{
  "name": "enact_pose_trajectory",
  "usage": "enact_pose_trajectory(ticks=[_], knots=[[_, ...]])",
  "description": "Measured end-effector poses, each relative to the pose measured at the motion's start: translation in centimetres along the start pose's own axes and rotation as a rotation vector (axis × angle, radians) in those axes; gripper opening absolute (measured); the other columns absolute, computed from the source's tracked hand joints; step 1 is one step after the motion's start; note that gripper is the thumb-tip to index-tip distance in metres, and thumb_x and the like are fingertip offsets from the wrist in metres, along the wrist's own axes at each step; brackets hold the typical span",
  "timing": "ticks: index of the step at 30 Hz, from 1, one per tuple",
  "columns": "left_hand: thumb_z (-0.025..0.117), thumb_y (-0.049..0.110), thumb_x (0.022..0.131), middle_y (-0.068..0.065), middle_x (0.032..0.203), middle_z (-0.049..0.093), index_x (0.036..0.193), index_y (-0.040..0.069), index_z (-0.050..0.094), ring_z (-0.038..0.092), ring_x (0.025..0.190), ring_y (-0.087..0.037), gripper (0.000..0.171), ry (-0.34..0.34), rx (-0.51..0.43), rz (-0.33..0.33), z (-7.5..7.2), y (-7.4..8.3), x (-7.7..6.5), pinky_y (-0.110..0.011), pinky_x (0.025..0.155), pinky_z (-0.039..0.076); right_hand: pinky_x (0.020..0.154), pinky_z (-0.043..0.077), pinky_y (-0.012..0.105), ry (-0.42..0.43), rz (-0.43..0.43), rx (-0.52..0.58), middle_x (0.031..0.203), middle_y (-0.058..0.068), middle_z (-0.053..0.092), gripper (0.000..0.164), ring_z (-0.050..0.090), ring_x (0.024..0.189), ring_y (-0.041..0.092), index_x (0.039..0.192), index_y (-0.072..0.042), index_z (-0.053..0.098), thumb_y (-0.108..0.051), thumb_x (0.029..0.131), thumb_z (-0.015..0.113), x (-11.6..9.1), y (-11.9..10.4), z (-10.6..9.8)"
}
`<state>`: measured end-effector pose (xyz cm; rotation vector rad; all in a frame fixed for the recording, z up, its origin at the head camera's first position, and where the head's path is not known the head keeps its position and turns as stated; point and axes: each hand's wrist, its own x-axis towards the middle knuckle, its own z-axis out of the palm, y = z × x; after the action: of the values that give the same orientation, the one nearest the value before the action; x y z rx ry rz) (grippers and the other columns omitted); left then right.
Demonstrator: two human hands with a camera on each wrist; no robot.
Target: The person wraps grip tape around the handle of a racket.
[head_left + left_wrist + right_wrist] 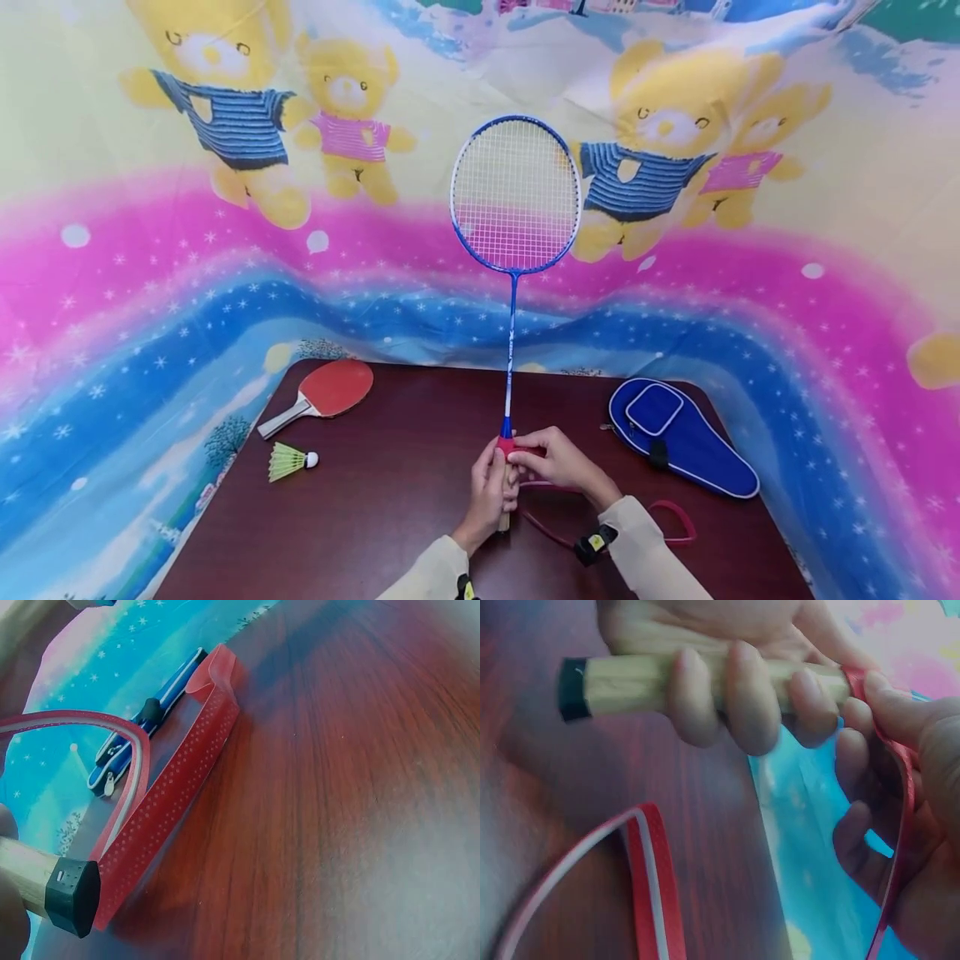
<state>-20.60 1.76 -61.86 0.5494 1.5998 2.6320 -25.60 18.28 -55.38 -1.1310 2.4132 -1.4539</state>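
Badminton racket, one; held over the table in both hands, head raised, handle lowermost. Wooden handle, bare below its top end; dark end cap fitted. Left hand: fingers curled round the bare wood. Right hand: thumb and fingers closed in a pinch on red tape at the handle's top. Red tape: seated around that top, its remainder hung in a loose loop and partly rested on the table, to the right. Step in hand, as judged: winding of the grip. Recommended: that the tape be drawn taut at one even slant, each turn slightly overlapped, and edges be pressed flat by the thumb; that the racket be turned by the left hand; that twists be cleared from the loop, lest creases be wound in.
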Motion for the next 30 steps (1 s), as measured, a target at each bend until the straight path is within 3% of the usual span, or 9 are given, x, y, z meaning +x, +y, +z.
enact_pose_trajectory(ticks=[2,4,9,11,15,20,23,28,30], knots=[[0.026,0.032,0.115,0.0,0.079,0.048,0.152,0.008,0.04,0.037,0.048,-0.001,0.047,-0.004,0.018,0.023,-0.1,0.1,0.3,-0.016,0.038,0.032,0.051,0.057,0.025,0.034,-0.032,-0.004,0.08,0.013,0.077,0.02,0.064,0.053,0.025,0.114,0.002,0.076,-0.007,0.097,0.07,0.3,0.0,0.1],[0.026,0.031,0.115,-0.013,0.077,0.048,0.153,0.005,0.039,0.039,0.049,-0.002,0.048,0.009,0.055,0.042,-0.1,0.3,0.7,-0.017,0.038,0.034,0.051,0.056,0.024,0.073,-0.063,-0.017,0.078,0.011,0.077,0.021,0.065,0.054,0.023,0.115,0.002,0.076,-0.007,0.096,0.071,0.5,0.0,0.1],[0.031,0.027,0.114,-0.039,0.089,0.05,0.153,0.01,0.04,0.047,0.056,-0.013,0.043,0.161,0.253,0.056,0.7,0.5,1.3,-0.026,0.046,0.049,0.05,0.052,0.022,0.168,-0.106,-0.112,0.081,0.005,0.079,0.021,0.059,0.056,0.005,0.113,-0.005,0.078,-0.012,0.094,0.075,0.8,0.1,0.2],[0.034,0.028,0.114,-0.032,0.087,0.054,0.15,0.014,0.044,0.047,0.056,-0.012,0.04,0.227,0.283,0.052,1.1,0.3,1.1,-0.025,0.048,0.05,0.049,0.051,0.021,0.184,-0.109,-0.141,0.085,0.004,0.079,0.021,0.056,0.058,0.002,0.114,-0.007,0.079,-0.015,0.094,0.075,0.7,0.1,0.4],[0.031,0.026,0.115,-0.015,0.074,0.048,0.147,0.007,0.048,0.04,0.048,-0.002,0.041,0.271,0.194,0.062,1.4,-0.2,0.5,-0.015,0.04,0.037,0.051,0.052,0.019,0.158,-0.113,-0.141,0.088,0.003,0.08,0.02,0.057,0.059,0.0,0.113,-0.01,0.079,-0.019,0.095,0.075,0.3,0.1,0.8],[0.028,0.027,0.115,-0.006,0.066,0.042,0.147,-0.001,0.045,0.038,0.042,0.001,0.046,0.234,0.096,0.081,1.1,-0.8,0.0,-0.013,0.035,0.033,0.057,0.058,0.02,0.126,-0.105,-0.101,0.088,0.004,0.08,0.02,0.062,0.062,-0.001,0.112,-0.009,0.08,-0.017,0.095,0.074,0.0,0.1,0.9],[0.028,0.029,0.115,-0.003,0.067,0.043,0.147,-0.004,0.044,0.038,0.042,0.0,0.049,0.196,0.068,0.072,0.8,-0.6,0.2,-0.013,0.035,0.033,0.057,0.058,0.02,0.122,-0.119,-0.085,0.091,0.01,0.081,0.021,0.066,0.061,0.007,0.113,-0.003,0.079,-0.011,0.094,0.074,0.0,0.3,0.8],[0.026,0.035,0.115,0.0,0.072,0.048,0.146,0.0,0.047,0.039,0.044,-0.002,0.051,0.12,0.025,0.026,0.5,-0.1,0.3,-0.016,0.035,0.033,0.058,0.06,0.024,0.073,-0.087,-0.009,0.091,0.016,0.079,0.025,0.07,0.062,0.024,0.118,0.004,0.075,-0.006,0.095,0.072,-0.1,0.5,0.5],[0.026,0.038,0.115,0.0,0.074,0.049,0.145,0.006,0.049,0.039,0.044,-0.002,0.05,0.083,0.013,0.009,0.4,0.1,0.3,-0.017,0.036,0.033,0.06,0.062,0.026,0.041,-0.053,0.026,0.09,0.016,0.079,0.025,0.07,0.063,0.024,0.119,0.004,0.074,-0.008,0.097,0.07,-0.2,0.5,0.4]])
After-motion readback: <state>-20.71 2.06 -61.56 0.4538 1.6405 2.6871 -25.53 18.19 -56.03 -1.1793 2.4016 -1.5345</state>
